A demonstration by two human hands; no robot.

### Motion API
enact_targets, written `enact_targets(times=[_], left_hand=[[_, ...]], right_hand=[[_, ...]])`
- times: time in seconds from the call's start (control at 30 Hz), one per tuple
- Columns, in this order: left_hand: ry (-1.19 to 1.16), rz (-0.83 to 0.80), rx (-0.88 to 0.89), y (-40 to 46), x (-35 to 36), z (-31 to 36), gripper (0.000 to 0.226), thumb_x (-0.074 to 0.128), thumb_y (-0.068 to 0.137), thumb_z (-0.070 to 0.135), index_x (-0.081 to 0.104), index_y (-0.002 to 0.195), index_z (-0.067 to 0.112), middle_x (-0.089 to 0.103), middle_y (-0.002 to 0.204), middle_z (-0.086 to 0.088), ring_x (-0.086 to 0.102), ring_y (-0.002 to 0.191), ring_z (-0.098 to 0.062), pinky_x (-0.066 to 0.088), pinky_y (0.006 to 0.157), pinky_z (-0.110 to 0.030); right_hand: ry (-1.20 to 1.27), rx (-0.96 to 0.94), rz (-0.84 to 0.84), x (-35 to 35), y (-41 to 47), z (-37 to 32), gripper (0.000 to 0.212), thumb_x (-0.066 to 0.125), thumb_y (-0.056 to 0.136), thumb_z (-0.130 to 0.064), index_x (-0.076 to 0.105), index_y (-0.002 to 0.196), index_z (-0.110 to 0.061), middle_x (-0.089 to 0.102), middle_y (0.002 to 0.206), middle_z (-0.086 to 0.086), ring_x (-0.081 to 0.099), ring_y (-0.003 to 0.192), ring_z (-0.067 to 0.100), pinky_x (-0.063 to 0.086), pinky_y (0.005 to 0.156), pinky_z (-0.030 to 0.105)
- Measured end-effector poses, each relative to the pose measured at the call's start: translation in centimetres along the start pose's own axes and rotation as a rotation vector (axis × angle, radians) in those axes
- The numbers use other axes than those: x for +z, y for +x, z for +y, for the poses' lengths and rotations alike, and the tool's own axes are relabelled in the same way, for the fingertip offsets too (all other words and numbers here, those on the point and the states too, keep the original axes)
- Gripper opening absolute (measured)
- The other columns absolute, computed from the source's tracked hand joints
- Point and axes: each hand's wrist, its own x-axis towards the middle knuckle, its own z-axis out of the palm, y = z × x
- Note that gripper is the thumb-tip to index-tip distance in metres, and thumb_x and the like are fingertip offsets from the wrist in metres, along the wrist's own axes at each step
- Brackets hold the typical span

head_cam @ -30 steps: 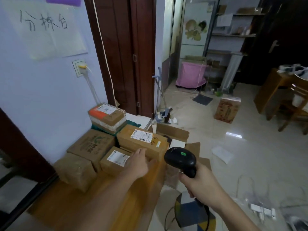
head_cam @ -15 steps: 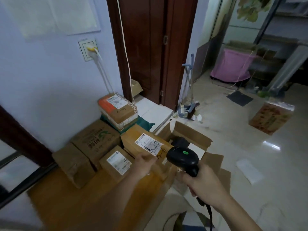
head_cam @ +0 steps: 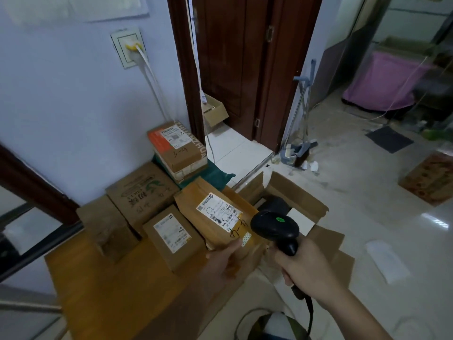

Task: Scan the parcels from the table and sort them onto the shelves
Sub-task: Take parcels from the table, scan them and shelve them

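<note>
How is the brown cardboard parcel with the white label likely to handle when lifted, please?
The brown cardboard parcel with the white label probably stays stiff: its edges look straight. It seems fairly light, since the left hand alone tilts it. Its long shape might tip.

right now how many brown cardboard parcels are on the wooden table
5: one held in the left hand, labelled small box, plain box, green-printed box, orange-taped box at back. More may hide beneath.

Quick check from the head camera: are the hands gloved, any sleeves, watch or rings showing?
Both hands, left and right, are bare: no gloves show. Both forearms are bare as far as the frame shows, with no sleeve cuffs in view. No watch, wristband or ring is visible on either.
</note>
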Motion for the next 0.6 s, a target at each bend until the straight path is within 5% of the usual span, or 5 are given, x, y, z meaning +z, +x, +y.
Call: enact_targets(times=[0.1, 0.27, 0.43, 0.6], left_hand=[[-0.067, -0.012, 0.039, 0.4, -0.5, -0.1, 0.102, 0.102, 0.062, 0.037, 0.046, 0.144, 0.016, 0.064, 0.133, -0.01, 0.065, 0.118, -0.033, 0.062, 0.072, -0.042], [-0.157, 0.069, 0.096, -0.7, -3.9, -1.1, 0.074, 0.092, 0.074, 0.025, 0.048, 0.133, 0.022, 0.062, 0.132, -0.011, 0.064, 0.118, -0.034, 0.06, 0.093, -0.054], [-0.287, 0.199, 0.124, -2.2, -10.1, -1.6, 0.074, 0.092, 0.067, 0.027, 0.057, 0.133, 0.022, 0.063, 0.133, -0.012, 0.063, 0.12, -0.038, 0.055, 0.101, -0.059], [-0.181, 0.209, 0.19, -4.1, -16.8, -0.7, 0.079, 0.092, 0.059, 0.029, 0.064, 0.129, 0.005, 0.074, 0.115, -0.019, 0.07, 0.106, -0.039, 0.055, 0.1, -0.057]], right_hand=[[0.028, -0.001, -0.024, 0.3, 0.4, -0.4, 0.016, 0.068, 0.091, -0.018, 0.06, 0.086, -0.005, 0.056, 0.046, -0.001, 0.055, 0.042, 0.014, 0.045, 0.046, 0.023], [0.03, -0.023, -0.067, 1.1, 0.8, -0.6, 0.015, 0.07, 0.089, -0.022, 0.061, 0.087, -0.01, 0.057, 0.05, 0.003, 0.058, 0.045, 0.02, 0.049, 0.053, 0.034], [0.028, -0.065, -0.116, 2.3, 0.8, -1.3, 0.014, 0.07, 0.09, -0.022, 0.061, 0.09, -0.012, 0.057, 0.052, 0.006, 0.058, 0.044, 0.018, 0.048, 0.054, 0.033], [-0.019, -0.087, -0.155, 4.2, 0.6, -2.0, 0.015, 0.071, 0.09, -0.023, 0.062, 0.087, -0.012, 0.058, 0.05, 0.005, 0.059, 0.044, 0.017, 0.049, 0.053, 0.03]])
